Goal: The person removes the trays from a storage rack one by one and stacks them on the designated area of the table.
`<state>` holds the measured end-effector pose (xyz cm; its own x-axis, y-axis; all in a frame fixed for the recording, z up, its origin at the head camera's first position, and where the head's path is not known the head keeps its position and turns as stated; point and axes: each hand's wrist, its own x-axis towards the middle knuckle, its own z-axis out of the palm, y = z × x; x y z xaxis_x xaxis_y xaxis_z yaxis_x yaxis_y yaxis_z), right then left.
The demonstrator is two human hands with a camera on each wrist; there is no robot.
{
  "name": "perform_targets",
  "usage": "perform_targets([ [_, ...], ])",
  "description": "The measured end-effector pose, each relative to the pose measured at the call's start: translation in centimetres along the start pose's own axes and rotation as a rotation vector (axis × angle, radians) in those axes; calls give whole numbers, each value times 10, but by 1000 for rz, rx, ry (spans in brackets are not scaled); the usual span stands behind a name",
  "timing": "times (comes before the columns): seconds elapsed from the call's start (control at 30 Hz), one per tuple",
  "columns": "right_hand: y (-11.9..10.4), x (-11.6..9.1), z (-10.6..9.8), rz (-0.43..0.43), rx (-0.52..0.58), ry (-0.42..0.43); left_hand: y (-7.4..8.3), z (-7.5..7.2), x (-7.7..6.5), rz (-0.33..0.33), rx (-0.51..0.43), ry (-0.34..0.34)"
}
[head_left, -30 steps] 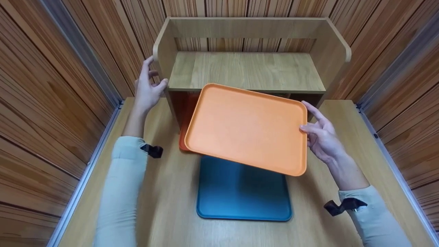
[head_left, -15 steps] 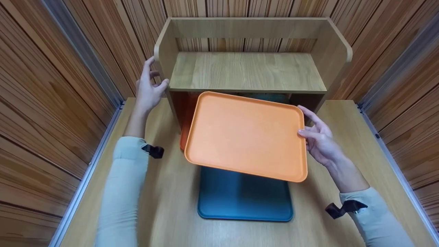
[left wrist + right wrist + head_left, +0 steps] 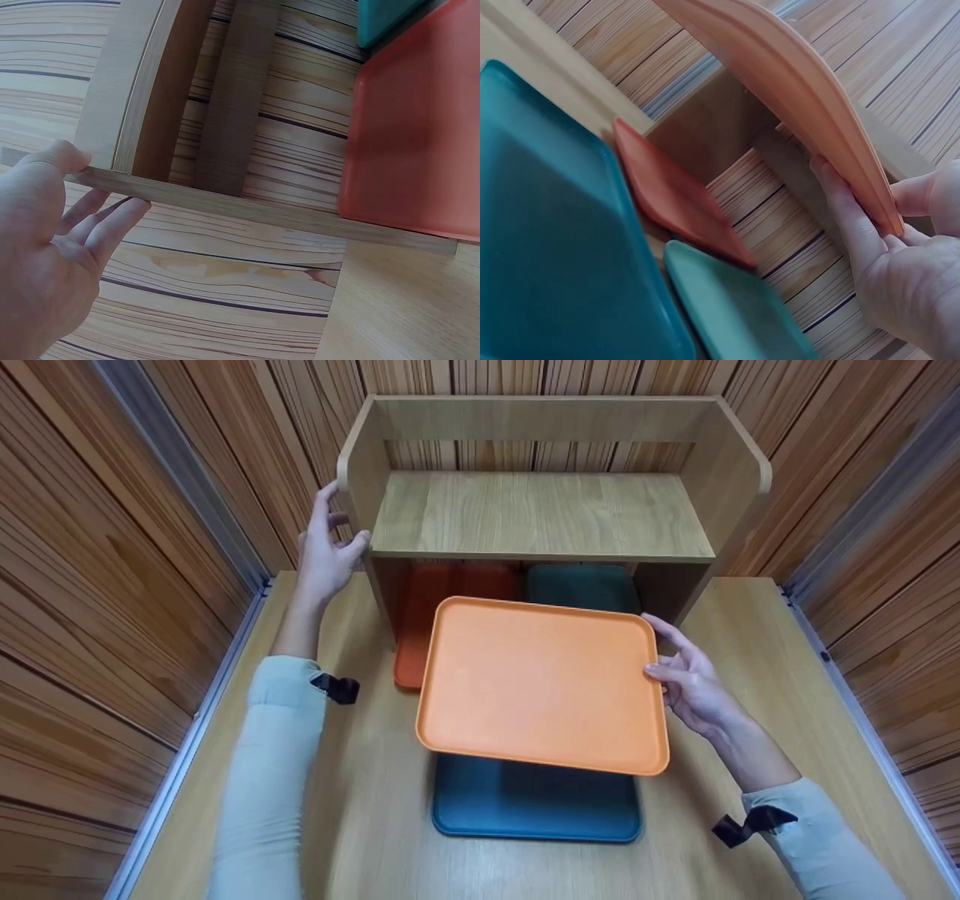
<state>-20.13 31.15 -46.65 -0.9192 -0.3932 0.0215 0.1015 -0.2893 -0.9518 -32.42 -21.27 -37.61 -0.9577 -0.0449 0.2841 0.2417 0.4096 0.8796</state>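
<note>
My right hand (image 3: 694, 686) pinches the right short edge of an orange tray (image 3: 544, 686), thumb on its top face and fingers beneath. The tray hangs tilted above a blue tray (image 3: 536, 802) on the table and hides that tray's far part. My left hand (image 3: 326, 551) holds the left side panel of a wooden shelf (image 3: 544, 514); in the left wrist view the thumb (image 3: 67, 156) lies at the panel's inner side and the fingers (image 3: 112, 229) on its outer side. Under the shelf board lie a red tray (image 3: 420, 641) and a green tray (image 3: 585, 585).
The shelf stands against a wood-patterned back wall (image 3: 585, 375), with matching walls on both sides. Metal strips (image 3: 187, 735) run along the side edges of the wooden table (image 3: 375, 810). The red tray's front corner juts out past the shelf.
My right hand has brought the orange tray down and toward me, levelling it somewhat. More of the red tray and the green tray now shows. My left hand stays at the shelf panel.
</note>
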Motion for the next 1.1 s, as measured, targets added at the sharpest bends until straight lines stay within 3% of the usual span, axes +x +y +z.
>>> perform_targets([
  [0.37,18,-3,-9,16,39,-74,0,0,1,18,3,10],
  [0.6,29,-8,-10,87,50,-40,0,0,0,19,6,12],
  [0.83,42,-13,-14,169,85,-65,1,1,1,20,2,6],
  [1.1,60,-18,-19,285,-29,34,1,1,-1,19,-10,8],
])
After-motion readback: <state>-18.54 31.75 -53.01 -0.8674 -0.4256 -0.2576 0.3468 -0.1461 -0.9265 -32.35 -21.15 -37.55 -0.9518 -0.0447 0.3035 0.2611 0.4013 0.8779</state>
